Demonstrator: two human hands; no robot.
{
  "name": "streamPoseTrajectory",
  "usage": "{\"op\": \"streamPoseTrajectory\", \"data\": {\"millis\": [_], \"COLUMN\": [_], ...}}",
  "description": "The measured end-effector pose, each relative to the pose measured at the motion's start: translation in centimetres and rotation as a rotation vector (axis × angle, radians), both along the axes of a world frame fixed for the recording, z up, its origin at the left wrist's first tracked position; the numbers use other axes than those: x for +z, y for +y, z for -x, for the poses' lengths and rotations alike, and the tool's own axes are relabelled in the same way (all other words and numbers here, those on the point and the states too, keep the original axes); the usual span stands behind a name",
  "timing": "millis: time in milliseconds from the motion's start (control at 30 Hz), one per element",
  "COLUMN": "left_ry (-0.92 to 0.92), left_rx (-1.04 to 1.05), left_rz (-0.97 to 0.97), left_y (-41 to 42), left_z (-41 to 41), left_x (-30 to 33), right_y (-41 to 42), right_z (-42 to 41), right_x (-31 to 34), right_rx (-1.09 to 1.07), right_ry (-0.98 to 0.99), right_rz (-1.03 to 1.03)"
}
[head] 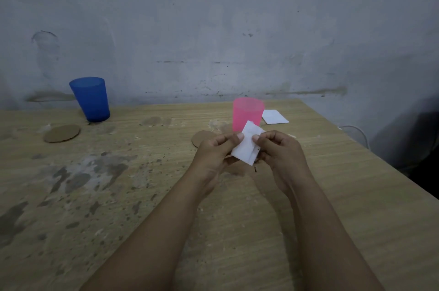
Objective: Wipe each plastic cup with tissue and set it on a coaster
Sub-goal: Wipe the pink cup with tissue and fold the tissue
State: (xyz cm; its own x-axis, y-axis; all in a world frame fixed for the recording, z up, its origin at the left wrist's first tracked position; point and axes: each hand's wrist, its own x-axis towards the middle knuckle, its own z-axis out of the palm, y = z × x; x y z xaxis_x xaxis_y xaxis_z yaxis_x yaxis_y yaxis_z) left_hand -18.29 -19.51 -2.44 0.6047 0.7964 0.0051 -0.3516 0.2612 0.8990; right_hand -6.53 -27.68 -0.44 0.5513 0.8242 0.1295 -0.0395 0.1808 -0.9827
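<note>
nearest to us, our two bare forearms reach forward over the worn, stained wooden table point(99, 195). our left hand point(215, 150) and right hand point(279, 149) meet above the table, each pinching the small folded white tissue point(247, 145) between thumb and curled fingers, left on its left edge and right on its right edge, so the tissue hangs tilted between them. just behind our left hand lies a round brown cardboard coaster point(202, 137), partly hidden by the knuckles. beyond the tissue stands the translucent pink plastic cup point(247, 111), upright on the table; we cannot tell whether it touches that coaster. just right of the pink cup a second flat white tissue sheet point(274, 116) lies on the table. far to the left another round brown cardboard coaster point(62, 133) lies bare, and behind it the blue plastic cup point(91, 99) stands upright beside the coaster, near the grey scuffed wall point(213, 29).
</note>
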Motion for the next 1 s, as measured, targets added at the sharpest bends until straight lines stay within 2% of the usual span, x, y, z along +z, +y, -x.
{"op": "streamPoseTrajectory", "data": {"millis": [500,633,800,1000], "left_ry": [0.146,0.097,0.096,0.069], "left_rx": [0.091,0.088,0.104,0.047], "left_rz": [-0.13,-0.109,-0.112,-0.121], "left_y": [0.73,0.64,0.73,0.62], "left_z": [0.3,0.27,0.22,0.12], "left_x": [-0.48,-0.38,-0.58,-0.57], "right_y": [-0.31,-0.34,-0.34,-0.3], "right_z": [0.33,0.37,0.34,0.41], "right_x": [0.75,0.59,0.42,0.39], "right_rx": [0.106,0.065,-0.065,-0.071], "right_ry": [0.057,0.012,-0.21,-0.175], "right_rz": [0.069,0.062,0.05,0.035]}}
